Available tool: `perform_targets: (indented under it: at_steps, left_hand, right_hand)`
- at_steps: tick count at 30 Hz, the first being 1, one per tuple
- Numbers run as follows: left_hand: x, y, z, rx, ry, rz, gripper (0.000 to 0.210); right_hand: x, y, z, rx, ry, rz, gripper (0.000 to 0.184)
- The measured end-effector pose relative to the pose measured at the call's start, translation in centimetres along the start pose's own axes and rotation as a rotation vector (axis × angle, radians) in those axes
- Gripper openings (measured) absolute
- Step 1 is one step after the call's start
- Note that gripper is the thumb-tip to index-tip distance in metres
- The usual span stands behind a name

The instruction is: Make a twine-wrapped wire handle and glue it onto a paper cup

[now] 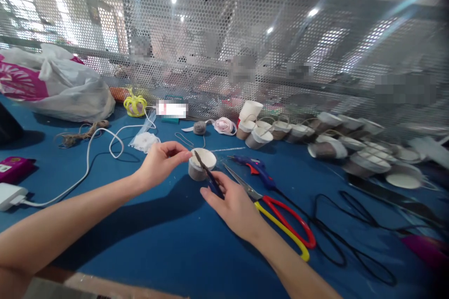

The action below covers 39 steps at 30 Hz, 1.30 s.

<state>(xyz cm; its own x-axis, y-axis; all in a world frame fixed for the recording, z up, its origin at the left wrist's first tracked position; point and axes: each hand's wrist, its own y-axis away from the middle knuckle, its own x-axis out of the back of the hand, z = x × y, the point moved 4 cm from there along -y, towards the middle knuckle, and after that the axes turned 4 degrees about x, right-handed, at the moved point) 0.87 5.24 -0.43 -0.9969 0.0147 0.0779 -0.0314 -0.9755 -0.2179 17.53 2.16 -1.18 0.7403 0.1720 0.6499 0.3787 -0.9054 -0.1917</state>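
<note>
A small grey-brown cup [197,172] with a white rim stands upright on the blue table in front of me. My left hand [163,163] comes from the left, with thumb and fingers pinched at the cup's left rim. In my right hand [231,203] are dark-jawed pliers [206,173] with dark blue handles. Their jaws slant across the cup's opening, and the tip lies close to my left fingertips. My palm hides part of the handles. Just right of this hand lie large scissors [280,222] with red and yellow handles, beside a blue glue gun [256,168].
Several similar cups [258,135] with twine handles line the back right. A black cord [336,238] loops on the right; a white cable [87,163] crosses the left. Ribbon [224,126], white lace [144,141] and a plastic bag [77,88] sit before a perforated metal screen [196,32].
</note>
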Motion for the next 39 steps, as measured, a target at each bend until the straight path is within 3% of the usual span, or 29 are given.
perform_targets:
  at_steps: [3,5,8,11,13,17,19,21,23,25,28,29,31,34,36,39]
  left_hand:
    - [0.0,0.3,0.2,-0.093,-0.177,-0.009,0.015]
    - [0.4,0.4,0.8,-0.246,-0.330,0.024,0.014]
    - [0.9,1.3,2.7,-0.745,-0.600,0.130,0.009]
    - [0.8,2.2,3.7,-1.159,-0.852,0.111,0.017]
    - [0.9,2.3,3.9,-1.263,-0.956,0.100,0.017]
    - [1.1,2.3,4.0,-1.330,-0.968,0.147,0.017]
    - [1.0,2.2,3.9,-1.279,-0.901,0.141,0.013]
    - [0.9,1.6,3.4,-1.037,-0.739,0.112,0.006]
    - [0.7,0.5,1.7,-0.574,-0.443,0.041,0.011]
    - [-0.1,-0.1,-1.0,-0.046,-0.087,-0.102,0.021]
    - [-1.2,-0.1,-2.5,0.198,0.045,-0.265,0.024]
    - [-1.0,-0.1,-2.4,0.187,0.025,-0.271,0.021]
    - [-0.3,-0.3,-1.3,-0.003,-0.121,-0.202,0.016]
    - [0.3,0.7,1.5,-0.645,-0.591,-0.069,0.020]
    - [0.0,1.5,2.0,-0.955,-0.842,-0.026,0.021]
    - [-0.3,1.9,1.8,-1.081,-0.951,0.045,0.013]
  right_hand:
    - [-0.2,0.1,0.1,0.019,-0.053,-0.040,0.026]
    - [-0.2,0.1,0.2,0.012,-0.079,-0.033,0.024]
    - [0.0,0.1,0.3,-0.044,-0.165,-0.034,0.023]
    - [0.0,0.1,0.1,-0.136,-0.330,-0.108,0.023]
    - [-0.1,0.1,-0.1,-0.179,-0.431,-0.157,0.021]
    - [0.0,0.3,-0.3,-0.202,-0.485,-0.216,0.017]
    - [-0.1,0.3,-0.2,-0.194,-0.451,-0.237,0.018]
    - [-0.1,0.2,0.0,-0.170,-0.366,-0.215,0.021]
    - [0.1,0.0,0.0,-0.109,-0.230,-0.132,0.021]
    - [0.3,-0.2,0.0,-0.044,-0.094,-0.036,0.019]
    - [0.3,-0.4,0.1,-0.030,-0.019,0.014,0.016]
    - [0.2,-0.4,0.3,-0.051,-0.044,0.002,0.017]
    - [0.0,-0.4,0.6,-0.110,-0.147,-0.046,0.018]
    - [-0.3,-0.3,0.8,-0.206,-0.335,-0.112,0.017]
    - [-0.5,-0.1,0.7,-0.248,-0.423,-0.130,0.015]
    - [-0.7,0.0,0.5,-0.260,-0.461,-0.145,0.014]
